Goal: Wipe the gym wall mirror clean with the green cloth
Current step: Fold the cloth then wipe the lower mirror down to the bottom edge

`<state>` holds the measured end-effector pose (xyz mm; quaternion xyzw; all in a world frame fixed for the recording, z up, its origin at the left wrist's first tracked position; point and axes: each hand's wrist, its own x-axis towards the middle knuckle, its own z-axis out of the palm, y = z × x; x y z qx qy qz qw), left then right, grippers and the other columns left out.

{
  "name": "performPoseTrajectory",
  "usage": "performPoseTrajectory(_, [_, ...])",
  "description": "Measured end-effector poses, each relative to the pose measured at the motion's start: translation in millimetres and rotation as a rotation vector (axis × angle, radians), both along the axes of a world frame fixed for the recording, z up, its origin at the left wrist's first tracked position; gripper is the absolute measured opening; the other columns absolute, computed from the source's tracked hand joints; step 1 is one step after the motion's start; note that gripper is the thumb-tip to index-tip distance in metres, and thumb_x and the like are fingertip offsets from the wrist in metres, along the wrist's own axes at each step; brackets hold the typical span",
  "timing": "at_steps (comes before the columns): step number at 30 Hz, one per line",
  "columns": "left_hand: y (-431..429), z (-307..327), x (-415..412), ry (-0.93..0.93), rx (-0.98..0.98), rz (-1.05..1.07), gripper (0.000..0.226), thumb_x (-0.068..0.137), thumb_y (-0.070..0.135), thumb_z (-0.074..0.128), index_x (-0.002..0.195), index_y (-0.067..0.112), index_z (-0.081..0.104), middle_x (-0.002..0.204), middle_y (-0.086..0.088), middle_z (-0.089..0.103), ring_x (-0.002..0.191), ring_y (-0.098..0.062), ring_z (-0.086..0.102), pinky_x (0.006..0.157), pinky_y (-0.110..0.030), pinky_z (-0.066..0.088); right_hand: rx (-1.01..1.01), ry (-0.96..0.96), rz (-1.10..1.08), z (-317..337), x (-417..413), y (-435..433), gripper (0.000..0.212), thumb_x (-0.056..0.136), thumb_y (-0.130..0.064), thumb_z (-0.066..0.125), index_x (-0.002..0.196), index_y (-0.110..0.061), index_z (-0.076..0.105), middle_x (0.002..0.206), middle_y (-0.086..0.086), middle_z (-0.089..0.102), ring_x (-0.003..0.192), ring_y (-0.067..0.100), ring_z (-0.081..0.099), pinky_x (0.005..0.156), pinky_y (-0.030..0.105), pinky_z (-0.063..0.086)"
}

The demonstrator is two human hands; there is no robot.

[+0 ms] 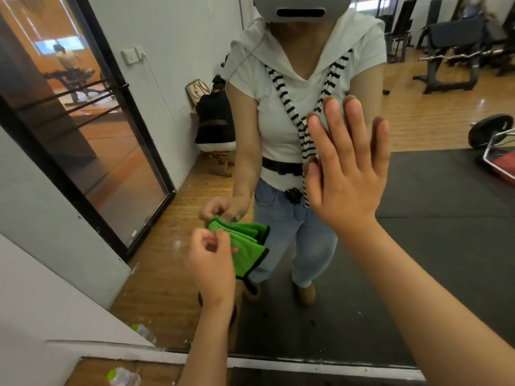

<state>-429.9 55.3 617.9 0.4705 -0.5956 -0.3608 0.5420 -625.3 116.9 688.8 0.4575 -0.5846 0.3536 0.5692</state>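
Both hands are at the large gym wall mirror (434,246). The left hand (210,260) pinches a corner of the folded green microfibre cloth with black edging (248,257), held low before the glass — the right hand (345,174) lies flat on it, fingers straight. Wiping seems not yet begun; next, the cloth must be pressed to the glass. No writing is readable.

Single head view – close up, facing the mirror (418,246), angled downward

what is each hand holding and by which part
The left hand pinches the green cloth by its upper edge, the rest hanging down. The right hand holds nothing; it is open flat against the mirror.
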Motion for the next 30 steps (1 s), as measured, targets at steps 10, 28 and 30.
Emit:
performPoseTrajectory(10, [10.6, 19.6, -20.1, 0.004, -0.074, -0.128, 0.021, 0.096, 0.011, 0.064, 0.075, 0.009, 0.058, 0.063, 0.001, 0.065, 0.059, -0.004, 0.067, 0.053, -0.013, 0.047, -0.002, -0.003, -0.003, -0.6, -1.9, -0.2, 0.053, 0.097, -0.02, 0.046, 0.149, -0.014, 0.041, 0.153, 0.008, 0.039, 0.152, 0.017, 0.01, 0.123, 0.047, 0.011])
performPoseTrajectory(28, [13.1, 28.0, -22.7, 0.071, 0.004, -0.12, 0.02, 0.094, 0.01, 0.064, 0.075, 0.006, 0.059, 0.065, -0.005, 0.067, 0.061, -0.008, 0.07, 0.054, -0.018, 0.052, -0.008, -0.006, 0.002, 0.3, -0.8, -0.6, 0.052, 0.097, -0.02, 0.046, 0.148, -0.014, 0.041, 0.153, 0.008, 0.039, 0.153, 0.016, 0.009, 0.124, 0.046, 0.01])
performPoseTrajectory(30, [11.5, 19.3, -19.4, 0.092, 0.08, -0.109, 0.019, 0.095, 0.01, 0.063, 0.077, 0.004, 0.059, 0.068, -0.008, 0.068, 0.062, -0.011, 0.071, 0.055, -0.02, 0.053, -0.009, -0.006, 0.008, 0.2, -0.7, -0.2, 0.052, 0.097, -0.02, 0.046, 0.148, -0.013, 0.042, 0.152, 0.008, 0.04, 0.152, 0.017, 0.011, 0.124, 0.046, 0.011])
